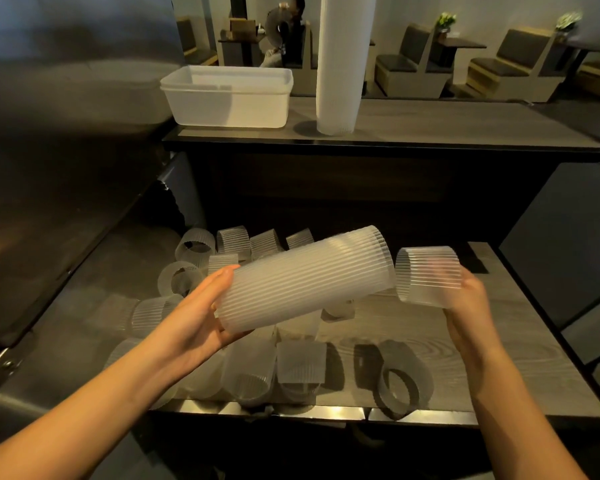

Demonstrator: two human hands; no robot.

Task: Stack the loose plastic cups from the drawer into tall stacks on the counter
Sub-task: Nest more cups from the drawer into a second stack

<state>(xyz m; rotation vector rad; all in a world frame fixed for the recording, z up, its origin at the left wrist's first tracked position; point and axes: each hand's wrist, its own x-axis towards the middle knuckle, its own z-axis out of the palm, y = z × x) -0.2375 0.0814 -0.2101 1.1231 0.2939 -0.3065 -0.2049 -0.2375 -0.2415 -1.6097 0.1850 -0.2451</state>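
Observation:
My left hand [201,313] holds a short stack of ribbed translucent cups [305,278] by its lower end, tilted with the open rim up to the right. My right hand [471,306] grips a single ribbed cup [426,275] just right of that rim, apart from it. Both are above the open drawer [465,344], where several loose cups [253,368] lie on their sides. A tall stack of cups [340,64] stands upright on the counter [465,123] behind.
A white plastic tub [229,95] sits on the counter left of the tall stack. A steel surface [66,202] runs along the left. A dark cabinet [568,237] is at the right. Beyond the counter are booth seats and a seated person.

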